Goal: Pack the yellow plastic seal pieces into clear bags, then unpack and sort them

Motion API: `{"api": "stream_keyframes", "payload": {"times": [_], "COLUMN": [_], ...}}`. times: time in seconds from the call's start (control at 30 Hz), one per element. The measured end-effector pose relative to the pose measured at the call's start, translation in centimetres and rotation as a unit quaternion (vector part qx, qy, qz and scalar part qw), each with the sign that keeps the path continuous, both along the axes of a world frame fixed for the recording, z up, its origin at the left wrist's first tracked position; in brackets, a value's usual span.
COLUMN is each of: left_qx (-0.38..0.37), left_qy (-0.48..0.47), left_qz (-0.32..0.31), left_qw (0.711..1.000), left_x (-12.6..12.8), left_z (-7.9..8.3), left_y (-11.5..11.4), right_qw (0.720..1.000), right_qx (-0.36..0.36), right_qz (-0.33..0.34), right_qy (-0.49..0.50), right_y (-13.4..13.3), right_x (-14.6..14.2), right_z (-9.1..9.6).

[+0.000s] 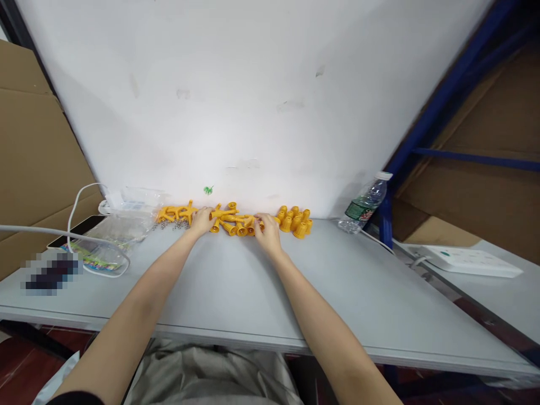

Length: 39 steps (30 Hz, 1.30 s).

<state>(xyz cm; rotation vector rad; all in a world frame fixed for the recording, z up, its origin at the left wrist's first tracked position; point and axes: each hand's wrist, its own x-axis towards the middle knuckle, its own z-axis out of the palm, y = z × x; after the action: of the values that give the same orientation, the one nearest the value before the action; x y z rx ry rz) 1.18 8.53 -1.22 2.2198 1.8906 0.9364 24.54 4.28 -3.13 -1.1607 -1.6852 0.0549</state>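
A row of small yellow plastic parts (230, 219) lies along the far edge of the grey table (236, 292), against the white wall. My left hand (201, 221) reaches into the row, fingers curled over a branched yellow piece (177, 212) and its neighbours. My right hand (266, 228) rests on the parts in the middle of the row, fingers bent down on them. A cluster of upright yellow cone-shaped pieces (294, 220) stands just right of my right hand. What each hand actually grips is too small to see.
Clear plastic bags (120, 225) with small items, a white cable (78, 205) and a tablet lie at the left. A plastic water bottle (365, 202) leans at the right by a blue rack post. A white power strip (468, 260) sits on the neighbouring surface.
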Motion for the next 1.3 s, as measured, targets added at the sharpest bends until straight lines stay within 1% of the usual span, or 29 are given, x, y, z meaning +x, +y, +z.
{"api": "stream_keyframes", "payload": {"times": [0.07,0.17,0.23,0.3,0.37,0.43,0.5,0.53,0.57,0.6,0.63,0.77,0.97,1.03,1.1,1.2,1.3], "left_qx": [0.041,0.124,0.178,0.218,0.24,0.247,0.246,0.247,0.249,0.252,0.256,0.248,0.201,0.204,0.215,0.228,0.232], "left_qy": [-0.027,-0.081,-0.107,-0.112,-0.098,-0.068,-0.033,-0.018,-0.008,-0.002,-0.001,-0.006,-0.003,0.012,0.032,0.064,0.083], "left_qz": [-0.006,-0.025,-0.041,-0.056,-0.072,-0.099,-0.133,-0.149,-0.163,-0.174,-0.183,-0.204,-0.204,-0.195,-0.182,-0.155,-0.1], "left_qw": [0.999,0.989,0.977,0.968,0.963,0.962,0.959,0.957,0.955,0.952,0.949,0.947,0.958,0.959,0.959,0.959,0.964], "left_x": [0.3,0.7,1.1,1.6,2.3,3.1,3.7,4.0,4.1,4.1,4.1,3.1,1.8,1.7,1.8,1.9,1.3], "left_z": [0.3,1.4,2.3,3.2,3.9,4.1,3.7,3.4,3.0,2.5,2.1,0.8,0.8,0.8,0.8,0.8,1.1], "left_y": [-0.5,-1.6,-2.5,-3.6,-4.7,-5.8,-6.8,-7.2,-7.4,-7.6,-7.7,-7.5,-7.2,-7.3,-7.5,-7.7,-7.7], "right_qw": [1.0,0.999,0.997,0.986,0.961,0.921,0.878,0.861,0.848,0.841,0.84,0.856,0.863,0.862,0.867,0.885,0.908], "right_qx": [-0.005,-0.012,-0.026,-0.063,-0.122,-0.185,-0.225,-0.236,-0.241,-0.242,-0.241,-0.237,-0.248,-0.249,-0.241,-0.21,-0.173], "right_qz": [0.007,0.026,0.059,0.107,0.172,0.247,0.31,0.331,0.343,0.348,0.346,0.319,0.315,0.317,0.32,0.321,0.29], "right_qy": [-0.006,0.017,0.052,0.11,0.179,0.24,0.286,0.306,0.324,0.335,0.341,0.331,0.308,0.307,0.295,0.266,0.247], "right_y": [-0.2,-0.3,-0.4,-0.7,-1.1,-1.6,-2.1,-2.3,-2.5,-2.6,-2.7,-2.9,-3.0,-3.2,-3.3,-3.3,-2.8], "right_x": [-0.2,-0.6,-1.1,-1.8,-2.8,-3.8,-4.8,-5.1,-5.4,-5.6,-5.7,-5.8,-5.8,-5.8,-6.0,-6.1,-5.6], "right_z": [0.1,0.4,0.7,1.1,1.6,2.1,2.5,2.6,2.7,2.8,2.8,2.6,2.3,2.4,2.4,2.3,2.1]}}
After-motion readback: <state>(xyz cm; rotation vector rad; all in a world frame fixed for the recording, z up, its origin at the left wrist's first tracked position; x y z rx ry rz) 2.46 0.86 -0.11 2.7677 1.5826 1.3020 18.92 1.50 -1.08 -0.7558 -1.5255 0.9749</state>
